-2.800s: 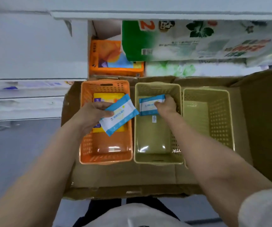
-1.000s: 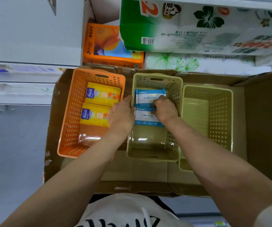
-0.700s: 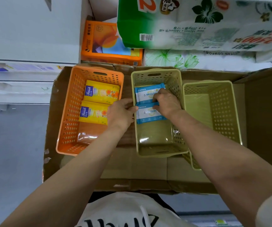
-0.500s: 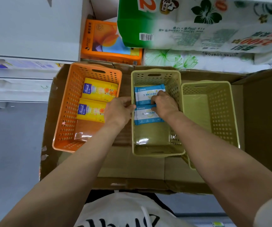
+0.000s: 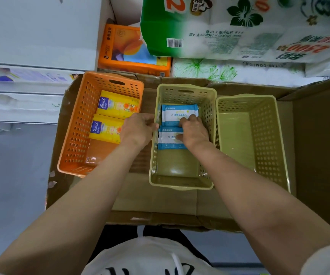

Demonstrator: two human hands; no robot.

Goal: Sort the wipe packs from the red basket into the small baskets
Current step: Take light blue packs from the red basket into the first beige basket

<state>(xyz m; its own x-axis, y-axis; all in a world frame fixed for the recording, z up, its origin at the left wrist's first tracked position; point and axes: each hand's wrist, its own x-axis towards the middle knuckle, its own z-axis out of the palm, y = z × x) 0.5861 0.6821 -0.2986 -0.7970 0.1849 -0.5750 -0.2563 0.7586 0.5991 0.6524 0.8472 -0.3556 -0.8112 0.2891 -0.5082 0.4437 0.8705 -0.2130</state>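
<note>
Two blue-and-white wipe packs lie flat, one behind the other, in the middle beige basket (image 5: 181, 184): the far pack (image 5: 173, 114) and the near pack (image 5: 167, 140). My right hand (image 5: 193, 132) is inside this basket, its fingers spread on the far pack and its thumb on the near one. My left hand (image 5: 138, 130) is just outside the basket's left wall, fingers curled over the rim. The orange basket (image 5: 76, 135) on the left holds two yellow packs (image 5: 118, 105). The right beige basket (image 5: 267, 139) has nothing in it. No red basket is in view.
The three baskets stand side by side in a flattened cardboard box (image 5: 156, 203). Behind them are an orange tissue pack (image 5: 128, 50) and large toilet-paper packs (image 5: 239, 26). White shelving (image 5: 31, 36) is on the left, over grey floor.
Both hands held a blue pack each above the baskets 2.8 s ago; both packs now lie in the middle basket. Over the last second the hands only shifted slightly on them.
</note>
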